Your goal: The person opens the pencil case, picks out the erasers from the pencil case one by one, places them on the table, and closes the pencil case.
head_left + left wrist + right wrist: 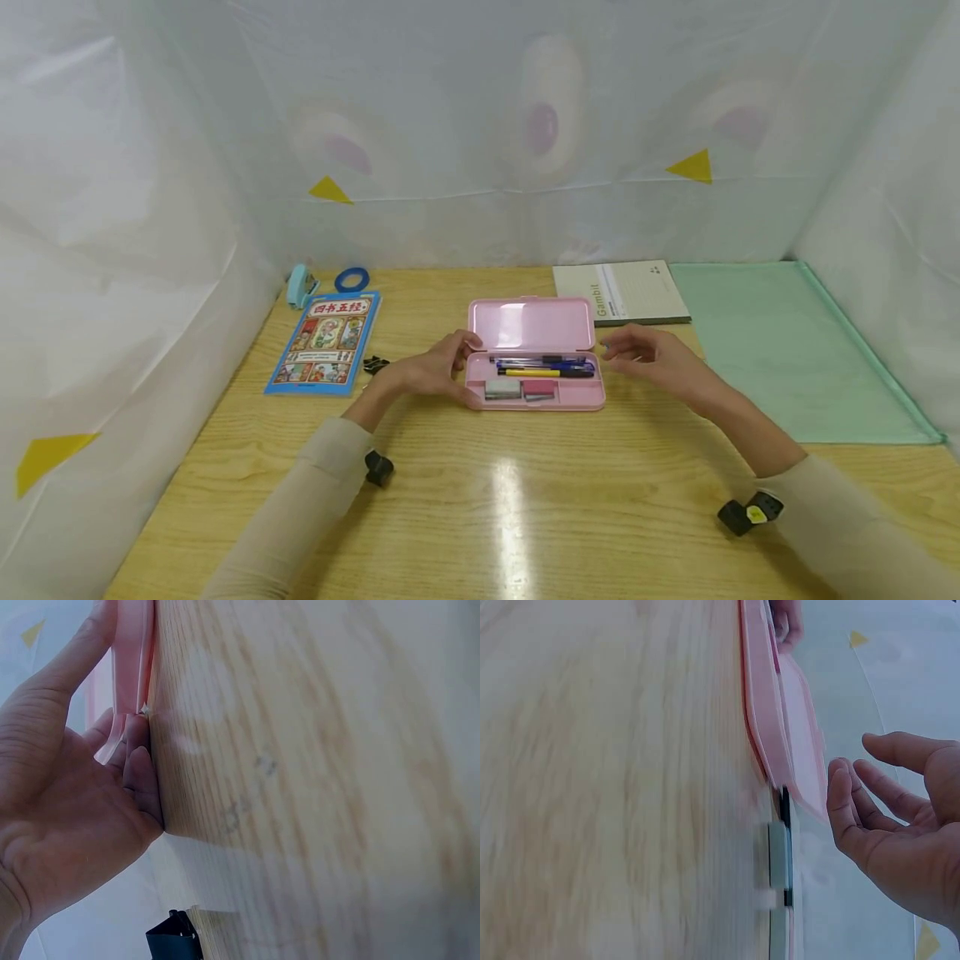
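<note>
Right grip [911, 851] loosely curved, beside an opened pink case [769, 712], wooden tabletop [630, 787]

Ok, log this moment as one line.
left hand: holds pencil case | right hand: beside it, apart | lid: open | pens: inside case

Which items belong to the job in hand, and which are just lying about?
Likely the job:
pink pencil case, gripped by the left hand, right hand nearby
pens, grey block, pink block inside it

Likely just lying about:
blue-edged book
blue ring
light-blue stapler-like tool
black clips
Gambit notebook
green mat
</note>
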### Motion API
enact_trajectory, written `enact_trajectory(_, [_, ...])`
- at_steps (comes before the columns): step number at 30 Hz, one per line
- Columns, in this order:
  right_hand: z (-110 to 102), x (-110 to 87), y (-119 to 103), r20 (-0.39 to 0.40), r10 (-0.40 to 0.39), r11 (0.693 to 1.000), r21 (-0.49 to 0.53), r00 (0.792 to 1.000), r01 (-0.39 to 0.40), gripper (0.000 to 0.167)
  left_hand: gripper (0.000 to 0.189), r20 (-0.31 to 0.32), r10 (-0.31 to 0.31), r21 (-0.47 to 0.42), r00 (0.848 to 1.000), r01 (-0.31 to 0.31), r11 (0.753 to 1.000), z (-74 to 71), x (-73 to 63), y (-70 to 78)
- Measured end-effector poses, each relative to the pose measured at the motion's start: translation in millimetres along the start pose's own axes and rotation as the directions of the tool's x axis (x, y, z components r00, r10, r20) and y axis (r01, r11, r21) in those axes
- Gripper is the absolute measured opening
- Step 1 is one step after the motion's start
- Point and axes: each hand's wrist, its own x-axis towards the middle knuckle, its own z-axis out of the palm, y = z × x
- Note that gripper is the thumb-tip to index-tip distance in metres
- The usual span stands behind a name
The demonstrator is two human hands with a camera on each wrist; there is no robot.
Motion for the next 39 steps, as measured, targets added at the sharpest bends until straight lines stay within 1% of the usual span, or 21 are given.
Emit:
enact_trajectory(4, [18,11.0,-1,0.037,-0.013,1.0,0.018,0.999,0.012,0.038,0.089,0.002,-0.004,0.004,1.0,0.004,1.0,-0.3,-0.6,1.0])
enact_trajectory(8, [35,19.2,-3,0.105,-0.038,0.998,0.061,0.994,0.032,0.037,0.09,0.003,-0.007,0.011,1.0,0.007,1.0,-0.7,-0.4,0.4])
enact_trajectory(11, [48,24.0,-6,0.153,-0.056,0.997,0.053,0.987,0.048,0.034,0.09,0.0,-0.003,0.011,1.0,0.003,1.0,-0.7,0.1,0.6])
enact_trajectory(13, [55,26.9,-7,0.166,-0.063,0.998,0.026,0.984,0.06,0.032,0.09,-0.001,0.0,0.011,1.0,0.001,1.0,-0.6,0.5,0.8])
enact_trajectory(18, [67,34.6,-12,0.14,-0.111,0.987,-0.096,0.984,0.125,0.029,0.089,-0.002,-0.009,0.013,1.0,0.009,1.0,-0.2,-0.1,0.8])
enact_trajectory(21, [74,38.4,-15,0.127,-0.119,0.976,-0.168,0.985,0.14,0.028,0.09,-0.002,-0.015,0.014,1.0,0.015,1.0,-0.1,-0.4,0.2])
enact_trajectory(24, [78,40.5,-18,0.119,-0.113,0.969,-0.206,0.986,0.136,0.028,0.09,-0.003,-0.007,0.011,1.0,0.007,1.0,-0.4,-0.5,0.7])
enact_trajectory(29, [81,40.8,-20,0.104,-0.121,0.964,-0.225,0.987,0.142,0.026,0.09,-0.002,-0.002,0.008,1.0,0.002,1.0,-1.8,-0.9,4.4])
enact_trajectory(33, [81,39.1,-20,0.097,-0.108,0.965,-0.231,0.989,0.128,0.025,0.089,0.002,-0.004,0.009,1.0,0.004,1.0,-1.8,-1.2,3.2])
enact_trajectory(39, [76,34.1,-19,0.058,-0.095,0.975,-0.197,0.994,0.105,0.027,0.09,0.004,0.0,-0.006,1.0,0.0,1.0,-1.8,-2.0,3.5])
